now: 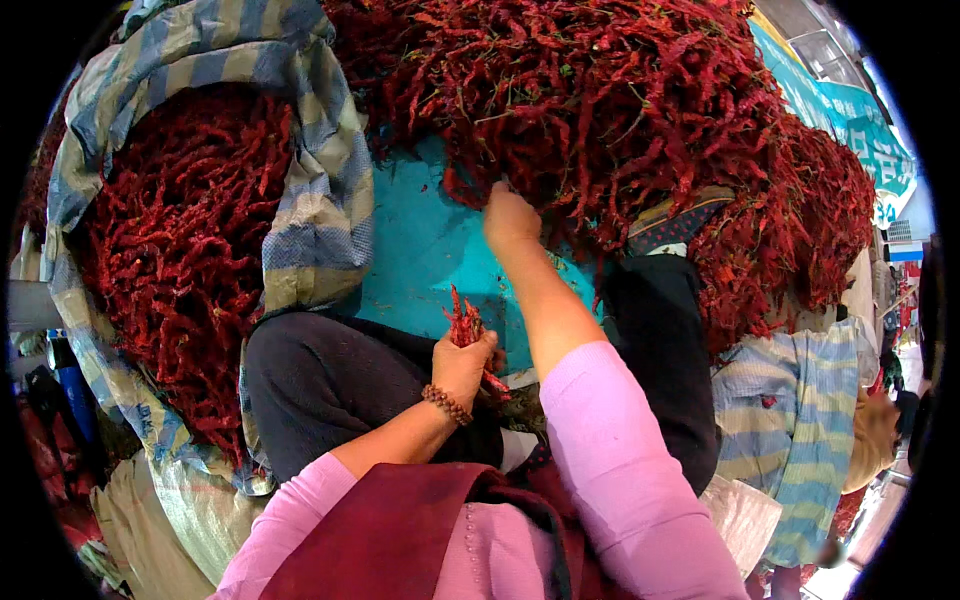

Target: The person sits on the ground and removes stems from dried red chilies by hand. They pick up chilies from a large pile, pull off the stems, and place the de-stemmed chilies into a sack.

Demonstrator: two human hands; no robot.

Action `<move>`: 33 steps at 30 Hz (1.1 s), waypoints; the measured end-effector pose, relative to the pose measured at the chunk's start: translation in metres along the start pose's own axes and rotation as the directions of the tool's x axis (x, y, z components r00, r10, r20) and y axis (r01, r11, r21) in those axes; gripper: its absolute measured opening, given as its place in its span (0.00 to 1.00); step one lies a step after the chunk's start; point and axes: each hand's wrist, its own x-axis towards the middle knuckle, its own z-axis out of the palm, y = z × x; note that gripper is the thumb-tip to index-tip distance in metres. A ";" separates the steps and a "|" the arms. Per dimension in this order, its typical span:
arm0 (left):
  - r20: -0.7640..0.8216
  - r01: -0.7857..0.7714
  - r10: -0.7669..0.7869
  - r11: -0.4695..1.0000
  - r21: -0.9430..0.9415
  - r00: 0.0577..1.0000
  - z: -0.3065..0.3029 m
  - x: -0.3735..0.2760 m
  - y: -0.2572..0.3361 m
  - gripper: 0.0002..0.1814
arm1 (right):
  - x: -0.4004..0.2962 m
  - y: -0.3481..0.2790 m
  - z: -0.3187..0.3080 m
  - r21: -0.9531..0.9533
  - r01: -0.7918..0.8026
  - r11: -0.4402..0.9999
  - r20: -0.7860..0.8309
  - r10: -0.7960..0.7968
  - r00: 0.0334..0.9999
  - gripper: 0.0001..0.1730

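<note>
My left hand (461,369), with a beaded bracelet (448,405) at the wrist, grips a small bunch of dried red chilies (465,321) above my lap. The bunch sticks out past both sides of the fist. Stretched forward, my right hand (511,219) is at the near edge of a large heap of dried red chilies (600,97). Its fingertips are hidden, so whether they pinch a chili cannot be seen. Between the hands lies a turquoise sheet (420,240) with small scraps on it.
At left, an open striped woven sack (319,225) is filled with red chilies (187,247). My shoe (679,221) is against the heap at right. Another striped sack (780,420) lies near my right knee. A turquoise printed banner (840,112) hangs beyond the heap.
</note>
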 end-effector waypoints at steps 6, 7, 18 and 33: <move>-0.088 -0.080 0.078 0.997 -0.015 0.993 0.006 -0.003 0.002 0.08 | -0.062 0.063 -0.012 0.318 0.103 0.943 0.127 -0.150 0.981 0.12; -0.095 -0.100 0.099 0.995 -0.004 0.991 0.004 -0.003 0.001 0.08 | -0.089 0.071 -0.019 0.398 0.012 0.917 0.220 -0.108 0.970 0.13; 0.276 -0.027 -0.025 0.983 0.180 0.961 0.001 -0.010 0.002 0.08 | -0.214 0.057 -0.106 0.661 -0.233 0.713 0.589 -0.301 0.750 0.08; -0.185 -0.197 0.180 0.977 -0.080 0.966 0.002 0.007 0.001 0.07 | -0.039 0.040 -0.021 -0.093 0.268 0.959 -0.050 -0.274 0.961 0.11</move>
